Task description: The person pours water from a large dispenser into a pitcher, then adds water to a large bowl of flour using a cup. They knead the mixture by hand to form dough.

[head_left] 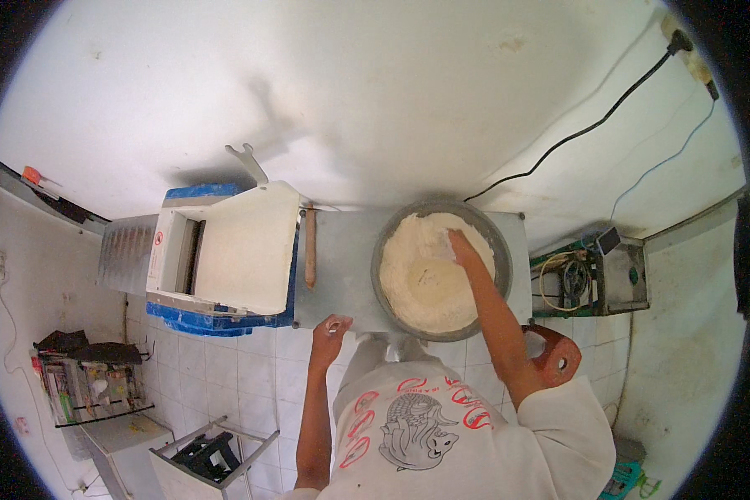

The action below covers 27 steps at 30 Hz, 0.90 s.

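Likely for easy reach, the bowl [503, 254] and powder [425, 287] sit beneath the right fingers [452, 239], spread or pressed, I cannot tell; left fingers [338, 322] curl loosely half-open beside the tabletop [342, 258].

A shirt [442, 433] bears red lettering [472, 414]; a machine [246, 250], a red sign [158, 237].

I'd call this a small food-making workroom: 1 wide basin [506, 260] of pale, flour-like powder [429, 292] right of centre, 1 wooden stick [311, 250] mid-frame, and 1 blue-and-white machine [246, 250] (bulky, too) at centre left.
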{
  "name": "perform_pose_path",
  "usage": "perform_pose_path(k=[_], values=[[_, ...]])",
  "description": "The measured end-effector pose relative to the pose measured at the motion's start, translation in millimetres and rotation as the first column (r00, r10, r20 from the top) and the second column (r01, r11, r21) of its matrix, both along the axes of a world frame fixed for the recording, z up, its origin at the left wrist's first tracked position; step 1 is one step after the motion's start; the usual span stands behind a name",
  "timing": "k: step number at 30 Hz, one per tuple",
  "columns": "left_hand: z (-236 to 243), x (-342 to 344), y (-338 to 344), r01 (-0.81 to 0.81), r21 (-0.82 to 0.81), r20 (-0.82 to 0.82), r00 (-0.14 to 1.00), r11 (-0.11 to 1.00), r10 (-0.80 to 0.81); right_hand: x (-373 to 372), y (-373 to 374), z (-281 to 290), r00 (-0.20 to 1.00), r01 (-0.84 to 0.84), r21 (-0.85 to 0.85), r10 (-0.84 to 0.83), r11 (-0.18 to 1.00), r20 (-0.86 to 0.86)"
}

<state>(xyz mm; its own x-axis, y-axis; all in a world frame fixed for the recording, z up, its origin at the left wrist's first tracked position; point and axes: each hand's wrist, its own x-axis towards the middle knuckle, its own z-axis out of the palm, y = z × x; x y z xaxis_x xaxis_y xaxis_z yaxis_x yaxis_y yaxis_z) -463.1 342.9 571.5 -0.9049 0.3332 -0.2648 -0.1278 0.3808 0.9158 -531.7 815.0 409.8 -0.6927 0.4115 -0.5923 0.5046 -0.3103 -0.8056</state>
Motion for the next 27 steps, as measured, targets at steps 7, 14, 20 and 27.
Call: perform_pose_path(k=[7, 14, 20, 27], values=[[-8, -3, 7, 0.025, 0.007, -0.013, 1.000, 1.000, -0.024, 8, -3, 101, 0.954, -0.278, 0.721, 0.269, 0.634, 0.132], [-7, -2, 4, -0.045, 0.044, 0.051, 0.998, 0.998, 0.043, 36, -31, 62, 0.618, -0.700, 0.696, 0.620, 0.156, 0.483], [-5, 7, 11, -0.022, 0.008, 0.016, 1.000, 1.000, 0.022, 40, -43, 1, 0.501, -0.762, 0.648, 0.619, -0.018, 0.606], [-6, 34, 7, -0.128, -0.073, 0.121, 0.983, 0.989, 0.136, 40, -53, -39, 0.360, -0.891, 0.438, 0.773, 0.119, 0.523]])
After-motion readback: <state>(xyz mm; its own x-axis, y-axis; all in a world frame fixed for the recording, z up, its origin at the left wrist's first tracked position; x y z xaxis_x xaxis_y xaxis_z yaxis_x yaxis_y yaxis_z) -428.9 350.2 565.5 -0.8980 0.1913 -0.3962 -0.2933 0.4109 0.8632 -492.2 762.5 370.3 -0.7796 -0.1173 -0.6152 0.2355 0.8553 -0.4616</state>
